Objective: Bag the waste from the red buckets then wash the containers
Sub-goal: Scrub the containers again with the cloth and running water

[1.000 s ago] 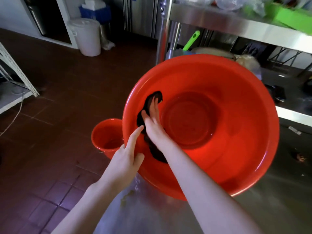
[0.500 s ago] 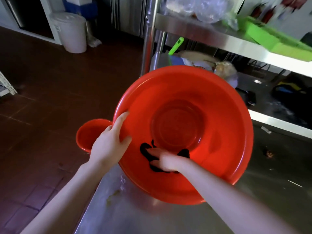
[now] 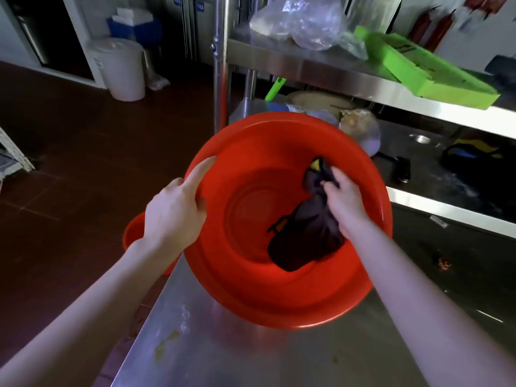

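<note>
A large red basin (image 3: 279, 297) stands tilted toward me on the steel counter (image 3: 251, 356). My left hand (image 3: 174, 210) grips its left rim, index finger laid along the edge and thumb inside. My right hand (image 3: 344, 202) holds a dark cloth (image 3: 304, 236) bunched against the basin's right inner wall. A smaller red bucket (image 3: 131, 236) sits on the floor behind my left wrist, mostly hidden.
A steel shelf rack (image 3: 321, 71) rises behind the basin with a clear plastic bag (image 3: 301, 20) and a green tray (image 3: 427, 71) on top. A white lidded bin (image 3: 120, 68) stands on the tiled floor at the back left. Scraps lie on the counter at right.
My right hand has swept the cloth from the basin's left wall, across the near side, to the right wall. My left hand shifted higher on the left rim.
</note>
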Demonstrator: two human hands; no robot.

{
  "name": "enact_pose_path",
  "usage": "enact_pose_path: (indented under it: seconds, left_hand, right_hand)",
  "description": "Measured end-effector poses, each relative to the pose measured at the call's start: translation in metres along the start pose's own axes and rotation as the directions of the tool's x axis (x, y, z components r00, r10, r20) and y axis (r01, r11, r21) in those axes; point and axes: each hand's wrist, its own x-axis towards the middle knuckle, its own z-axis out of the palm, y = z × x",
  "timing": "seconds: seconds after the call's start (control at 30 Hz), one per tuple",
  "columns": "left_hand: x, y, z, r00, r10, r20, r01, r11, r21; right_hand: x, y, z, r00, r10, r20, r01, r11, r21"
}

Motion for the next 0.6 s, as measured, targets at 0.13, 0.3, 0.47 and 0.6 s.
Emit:
enact_pose_path:
  seconds: [0.13,0.3,0.47,0.6]
  left_hand:
    - [0.000,-0.001,0.002,1.000,0.008,-0.013,-0.008,1.000,0.019]
    - [0.004,0.003,-0.001,0.998,0.062,0.020,-0.063,0.993,0.098]
    - [0.011,0.016,0.000,0.990,0.116,0.075,-0.125,0.984,0.128]
    - [0.022,0.012,0.003,0.995,0.074,0.066,-0.085,0.978,0.189]
  right_hand:
    - [0.006,-0.010,0.014,0.894,-0.445,-0.040,0.406,0.847,-0.342]
    - [-0.016,0.037,0.083,0.758,-0.213,0.616,0.639,0.427,-0.639]
    - [-0.038,0.104,0.126,0.341,0.161,0.926,0.930,0.087,-0.358]
    - [-0.023,0.128,0.133,0.317,0.094,0.944,0.943,0.074,-0.324]
